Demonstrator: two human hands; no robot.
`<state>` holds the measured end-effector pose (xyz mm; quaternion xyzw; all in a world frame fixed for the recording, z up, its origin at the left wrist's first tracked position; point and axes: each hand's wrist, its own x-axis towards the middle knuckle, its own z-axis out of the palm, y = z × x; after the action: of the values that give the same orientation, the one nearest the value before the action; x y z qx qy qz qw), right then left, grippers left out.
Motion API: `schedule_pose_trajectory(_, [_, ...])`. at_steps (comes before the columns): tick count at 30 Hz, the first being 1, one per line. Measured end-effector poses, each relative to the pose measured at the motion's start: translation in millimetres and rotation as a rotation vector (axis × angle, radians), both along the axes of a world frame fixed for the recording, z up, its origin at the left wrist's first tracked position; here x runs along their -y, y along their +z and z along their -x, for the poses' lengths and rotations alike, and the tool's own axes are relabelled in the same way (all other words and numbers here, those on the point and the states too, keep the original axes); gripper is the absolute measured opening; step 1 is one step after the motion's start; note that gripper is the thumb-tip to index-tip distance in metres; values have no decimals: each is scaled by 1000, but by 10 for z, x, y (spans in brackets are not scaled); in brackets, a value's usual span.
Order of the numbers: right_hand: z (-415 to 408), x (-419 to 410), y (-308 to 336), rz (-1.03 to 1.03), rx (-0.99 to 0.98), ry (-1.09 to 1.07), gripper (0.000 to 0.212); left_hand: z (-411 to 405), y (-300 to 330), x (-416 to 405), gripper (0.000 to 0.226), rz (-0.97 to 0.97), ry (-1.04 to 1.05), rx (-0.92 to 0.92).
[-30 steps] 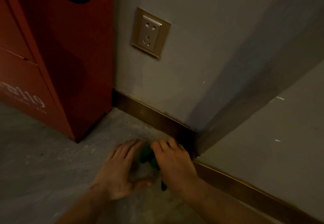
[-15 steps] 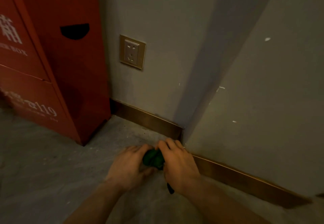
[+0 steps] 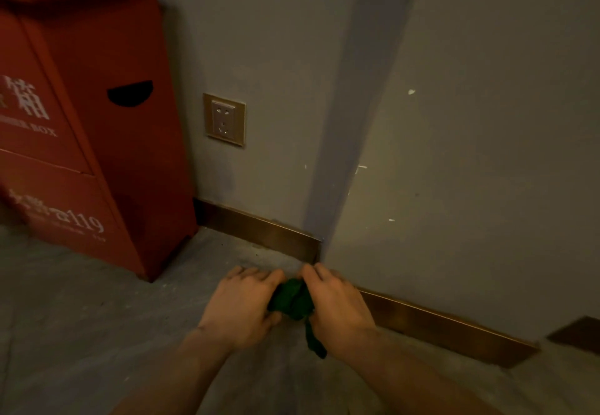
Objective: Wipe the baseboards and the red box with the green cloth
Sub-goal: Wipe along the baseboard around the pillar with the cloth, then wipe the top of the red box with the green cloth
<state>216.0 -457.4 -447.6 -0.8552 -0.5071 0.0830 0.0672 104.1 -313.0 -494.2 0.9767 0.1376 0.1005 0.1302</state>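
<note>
Head view, dim light: two bare hands low over a grey concrete floor (image 3: 81, 333), bunching one green cloth (image 3: 292, 299) between them. Left hand (image 3: 242, 309) has its fingers (image 3: 256, 276) curled over the cloth's left side; right hand (image 3: 337, 307) has its fingers (image 3: 316, 273) closed over the right side, so both hold the cloth. Cloth is a wadded lump with one thin tail hanging down toward the camera past the right wrist; long axis runs roughly away from the wall toward the viewer. It sits just in front of an outer wall corner, near the baseboards, contact with them not clear.

Two brown baseboard strips in view: one baseboard (image 3: 259, 234) runs from the red box (image 3: 107, 161) to the corner, the second baseboard (image 3: 438, 328) runs off right from the corner. One red box stands on the floor at left against the grey wall (image 3: 487, 154), tall, with white lettering, "119" and a dark half-round handle hole on its side. One wall socket (image 3: 224, 119) with a gold frame sits on the wall between the box and the corner. Small white chips mark the right wall.
</note>
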Motion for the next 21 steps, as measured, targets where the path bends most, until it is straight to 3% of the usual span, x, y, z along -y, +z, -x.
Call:
schedule_pose_trajectory(13, [-74,283,617,-72,-65,67,55,44,961,348,28,-124,60,-123])
schedule_pose_trajectory(21, [180,412,2009,-19,-137,188,62,480,2331,678,35,-22,202,-216])
